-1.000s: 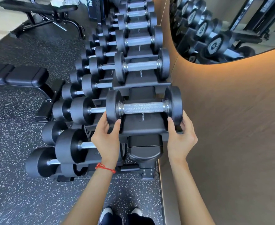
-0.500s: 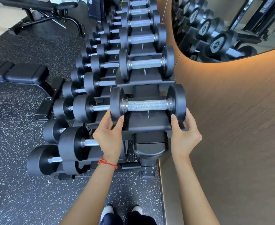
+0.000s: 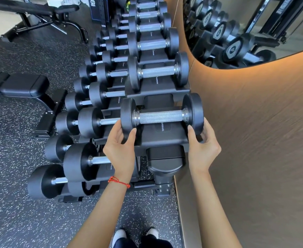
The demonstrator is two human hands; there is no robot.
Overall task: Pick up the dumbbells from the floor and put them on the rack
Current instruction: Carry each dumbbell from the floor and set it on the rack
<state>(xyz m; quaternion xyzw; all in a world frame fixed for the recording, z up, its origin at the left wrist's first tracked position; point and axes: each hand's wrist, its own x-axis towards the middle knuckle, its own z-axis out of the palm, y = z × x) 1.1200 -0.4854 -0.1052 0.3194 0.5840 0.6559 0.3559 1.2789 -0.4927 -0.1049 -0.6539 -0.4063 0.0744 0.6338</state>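
- The black round-headed dumbbell with a knurled steel handle (image 3: 162, 116) lies crosswise on the nearest top cradle of the black tiered metal rack (image 3: 162, 138), its handle level and bare of any grip.
- The left hand (image 3: 119, 148) cups the left head from below and the front: thumb on the inner face, fingers curled round the outer edge.
- The right hand (image 3: 203, 149) does the same at the right head, thumb up against the inner face, fingers wrapped behind the rim, close to the curved brown wall (image 3: 254, 140).
- Both hands are therefore partly closed on the heads, not on the handle; whether they bear weight or only steady it cannot be told.
- My reading: this is the placing step, with the dumbbell at or just above its seat, so the floor-to-rack carry for this one looks nearly done.
- The next move probably calls for checking that both heads sit squarely in the cradle, then sliding the fingers out from under without pinching them against the rack's edge.
- Other black dumbbells fill the slots further back and the lower tiers to the left; none shows on the speckled black rubber floor (image 3: 13, 212) in view.
- A black padded bench (image 3: 22, 85) stands at the left.
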